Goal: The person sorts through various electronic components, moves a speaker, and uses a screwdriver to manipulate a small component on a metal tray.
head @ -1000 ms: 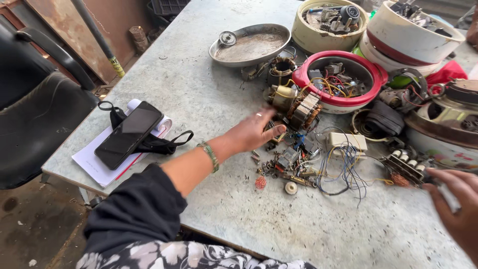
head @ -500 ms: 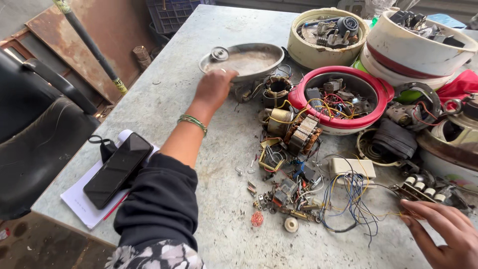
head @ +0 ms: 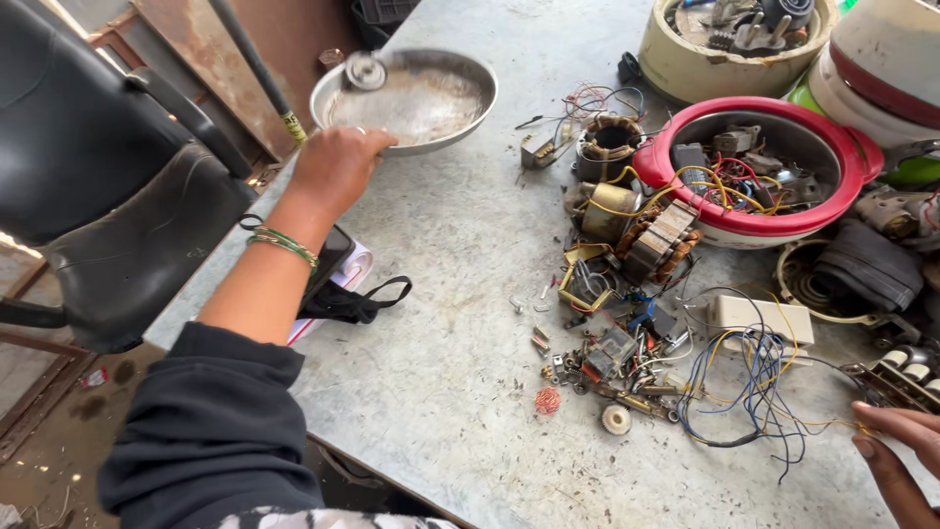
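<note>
**Metal pan held at the bench's far left edge**

Metal pan [head: 416, 98], shallow and dusty inside, sits near the far left corner of the grey bench [head: 431, 353]. A small round knob rests on its rim. The left hand [head: 338, 167] is closed on the pan's near rim, fingers curled over the edge, with green bangles on the wrist. The right hand [head: 896, 456] lies at the lower right, fingers loosely extended and holding nothing, fingertips touching thin yellow strands of the wire bundle [head: 749, 392]. Between the hands lies a heap of motor coils [head: 661, 240], small circuit parts and screws. A red-rimmed pot [head: 759, 167] full of parts stands beyond the heap, a cream pot [head: 729, 49] behind it. A phone [head: 328, 260] lies under the left forearm, beside a black strap [head: 357, 299].
</note>
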